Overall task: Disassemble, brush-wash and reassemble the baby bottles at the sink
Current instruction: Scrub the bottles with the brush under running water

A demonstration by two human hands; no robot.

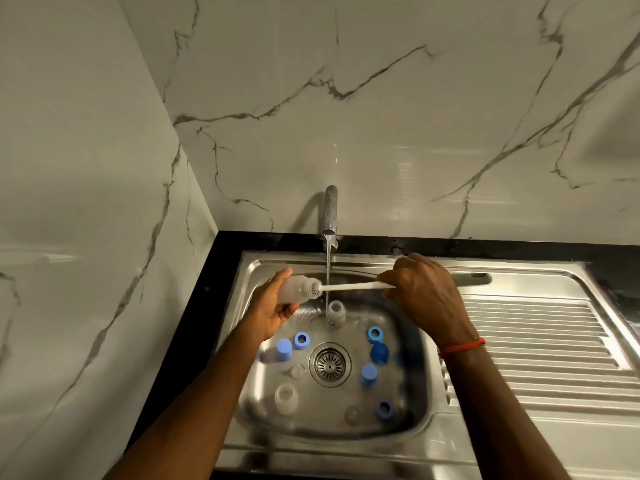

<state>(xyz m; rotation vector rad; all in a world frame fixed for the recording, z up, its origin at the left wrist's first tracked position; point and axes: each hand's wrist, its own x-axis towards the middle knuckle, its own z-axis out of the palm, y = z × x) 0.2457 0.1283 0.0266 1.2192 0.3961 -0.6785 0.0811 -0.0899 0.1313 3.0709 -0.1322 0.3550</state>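
The left grip (277,308) is wrapped round a clear bottle (296,289), held on its side with its mouth toward 3 o'clock. The right grip (426,292) pinches the handle of a white bottle brush (349,287), whose bristle head sits at the bottle's mouth. Both meet just under the tap (330,213), in the water stream (327,265). Disassembly looks finished and brush-washing appears under way on one bottle, since every other part lies loose in the sink (329,452). Around the drain (329,364), a second bottle (336,311) stands at 12 o'clock under the stream and a third bottle (286,398) at 7 o'clock. Blue rings (302,340) lie at 10, 2 and 5 o'clock, blue caps (284,349) at 9, 3 and 4 o'clock, and clear teats (298,370), hard to make out, near 8 and 6 o'clock. Whether any of these is already washed cannot be told, and reassembly is probably all left to do. Nothing blocks the brush, though the scattered parts crowd the basin floor. A ribbed drainboard (536,334) lies at 3 o'clock and a black counter (221,271) frames the sink.
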